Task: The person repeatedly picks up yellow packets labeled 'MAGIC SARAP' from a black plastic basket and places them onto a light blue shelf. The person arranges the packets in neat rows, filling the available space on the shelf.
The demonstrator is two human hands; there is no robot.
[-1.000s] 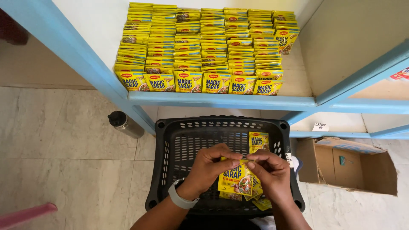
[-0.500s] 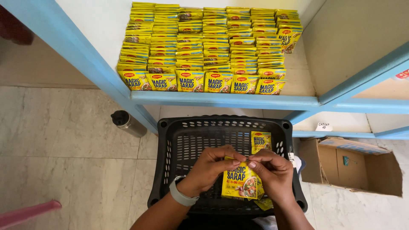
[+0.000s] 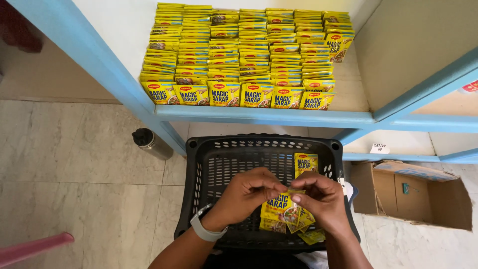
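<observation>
My left hand (image 3: 246, 192) and my right hand (image 3: 321, 199) meet over a black plastic basket (image 3: 206, 169), both pinching the top edge of a strip of small yellow seasoning sachets (image 3: 281, 206). More joined sachets hang below it into the basket (image 3: 308, 234). One yellow sachet (image 3: 305, 163) leans against the basket's back right wall. A grey watch band circles my left wrist. Above, several rows of the same yellow sachets (image 3: 244, 55) stand packed on a white shelf with a light blue frame (image 3: 264, 115).
A dark-capped metal bottle (image 3: 149, 143) stands on the tiled floor left of the basket. An open cardboard box (image 3: 418, 192) lies on its side at the right. A pink object (image 3: 35, 245) pokes in at the lower left. A small label (image 3: 380, 148) sits under the shelf.
The front sachet, held flat and upright half a second ago, now tilts and folds lower between my fingers. Both hands stay together over the basket.
</observation>
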